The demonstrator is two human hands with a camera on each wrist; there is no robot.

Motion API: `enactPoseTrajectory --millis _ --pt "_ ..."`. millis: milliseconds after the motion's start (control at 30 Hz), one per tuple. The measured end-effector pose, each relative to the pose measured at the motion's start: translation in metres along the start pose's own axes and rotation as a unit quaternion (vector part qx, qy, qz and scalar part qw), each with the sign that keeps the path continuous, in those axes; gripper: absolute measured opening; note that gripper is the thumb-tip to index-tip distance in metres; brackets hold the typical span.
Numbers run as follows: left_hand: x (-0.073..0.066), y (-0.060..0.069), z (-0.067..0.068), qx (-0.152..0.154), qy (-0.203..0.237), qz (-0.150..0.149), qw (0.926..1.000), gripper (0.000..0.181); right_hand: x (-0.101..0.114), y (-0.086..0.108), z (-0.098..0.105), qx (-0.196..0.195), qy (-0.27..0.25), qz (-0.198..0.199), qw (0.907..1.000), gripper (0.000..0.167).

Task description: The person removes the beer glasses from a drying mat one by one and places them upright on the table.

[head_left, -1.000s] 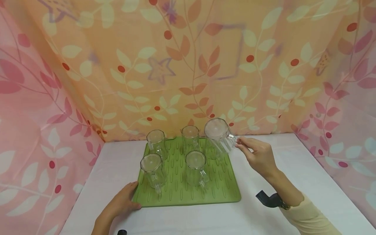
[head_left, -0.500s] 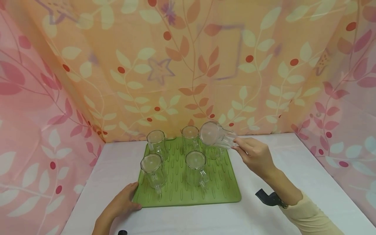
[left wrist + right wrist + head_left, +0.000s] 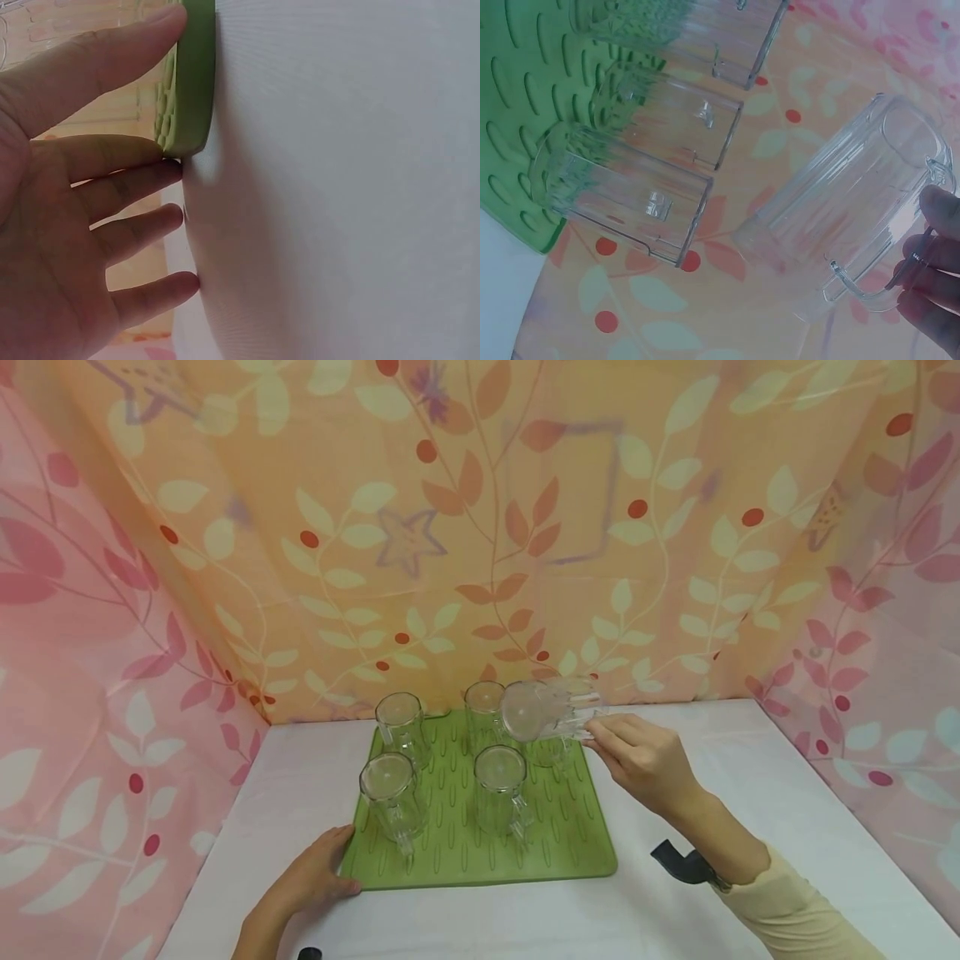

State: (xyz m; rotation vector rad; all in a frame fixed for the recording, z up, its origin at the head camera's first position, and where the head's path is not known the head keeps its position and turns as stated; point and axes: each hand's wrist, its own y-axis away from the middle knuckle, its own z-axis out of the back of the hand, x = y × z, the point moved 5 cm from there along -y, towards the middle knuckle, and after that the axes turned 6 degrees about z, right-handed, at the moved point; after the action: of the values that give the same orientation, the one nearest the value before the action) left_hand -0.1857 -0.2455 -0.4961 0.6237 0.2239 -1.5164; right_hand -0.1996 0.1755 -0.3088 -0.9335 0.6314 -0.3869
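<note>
My right hand (image 3: 645, 764) pinches the handle of a clear glass mug (image 3: 551, 708) above the back right of the green drying mat (image 3: 570, 852). The mug lies nearly sideways, its round end facing left. In the right wrist view, thumb and fingers close on the handle of that mug (image 3: 847, 210). Beneath it another glass mug (image 3: 547, 752) is partly hidden. Other mugs stand on the mat, including a front left mug (image 3: 392, 793) and a front middle mug (image 3: 500, 789). My left hand (image 3: 313, 870) touches the mat's front left corner with thumb and fingertips, fingers extended.
Further mugs are a back left mug (image 3: 401, 727) and a back middle mug (image 3: 483, 710), close to the held one. A white cloth (image 3: 555, 918) covers the table. Patterned curtains (image 3: 480, 527) enclose the back and sides. A black strap (image 3: 686, 864) hangs at the right wrist.
The held mug has tipped from tilted to nearly horizontal, its round end swinging left and down. My right hand has shifted slightly left. The left hand stays on the mat's corner.
</note>
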Motion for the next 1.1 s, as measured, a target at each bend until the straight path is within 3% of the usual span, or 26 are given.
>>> enactPoseTrajectory --millis 333,467,567,767,933,1033,1100 --pt "-0.003 0.004 0.006 -0.001 0.011 -0.006 0.9999 0.09 0.007 -0.003 -0.002 -0.005 0.009 0.043 0.999 0.031" --pt "-0.006 0.001 0.022 -0.015 0.019 0.001 0.9997 0.086 0.009 -0.004 -0.003 -0.004 0.012 0.048 0.9988 0.029" --pt "-0.014 -0.003 0.039 -0.047 0.017 -0.005 0.9988 0.077 0.009 -0.004 -0.004 -0.005 0.013 0.05 0.9986 0.028" --pt "-0.042 -0.01 0.078 -0.138 0.02 -0.05 0.989 0.061 0.011 -0.005 -0.005 -0.003 0.014 0.059 0.9981 0.029" --pt "-0.074 -0.015 0.104 -0.202 0.049 -0.102 0.9728 0.052 0.013 -0.007 -0.005 -0.003 0.014 0.063 0.9979 0.03" --pt "-0.094 -0.019 0.114 -0.223 0.086 -0.132 0.962 0.047 0.015 -0.008 -0.004 -0.006 0.012 0.068 0.9976 0.029" --pt "-0.108 -0.022 0.118 -0.221 0.104 -0.139 0.9598 0.045 0.017 -0.01 -0.004 -0.007 0.013 0.073 0.9973 0.028"
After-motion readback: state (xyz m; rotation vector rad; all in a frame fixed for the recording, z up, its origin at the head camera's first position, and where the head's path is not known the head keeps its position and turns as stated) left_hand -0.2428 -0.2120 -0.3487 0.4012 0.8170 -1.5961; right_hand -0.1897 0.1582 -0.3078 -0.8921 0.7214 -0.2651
